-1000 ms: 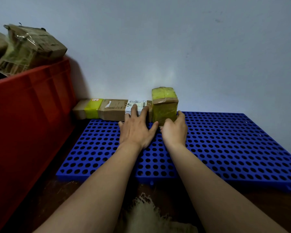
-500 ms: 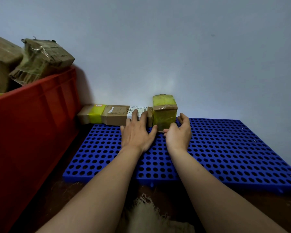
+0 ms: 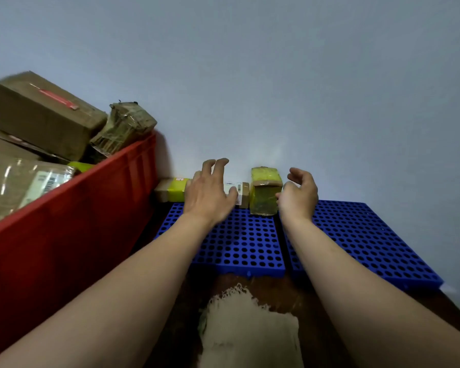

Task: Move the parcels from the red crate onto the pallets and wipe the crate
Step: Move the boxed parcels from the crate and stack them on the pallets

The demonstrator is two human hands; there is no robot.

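Crate [image 3: 64,248] near left, still loaded with parcels [image 3: 43,115], wiping likely not begun. Cloth [image 3: 247,328] idle on floor. Pallets [image 3: 250,243] mostly bare. Left hand [image 3: 207,192], right hand [image 3: 300,193] empty, fingers loose. At wall: yellow box [image 3: 264,192] upright, long box [image 3: 174,191] beside it. Early stage.

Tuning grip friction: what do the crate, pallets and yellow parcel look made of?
Crate: red moulded plastic, slight sheen, ribbed wall. Pallets: blue rigid plastic, matte, grid of round holes. Yellow parcel: probably cardboard under glossy yellow tape; brown band shows.

single head-worn view, forward and down, close over blue pallets [image 3: 245,243] against the wall [image 3: 276,75]
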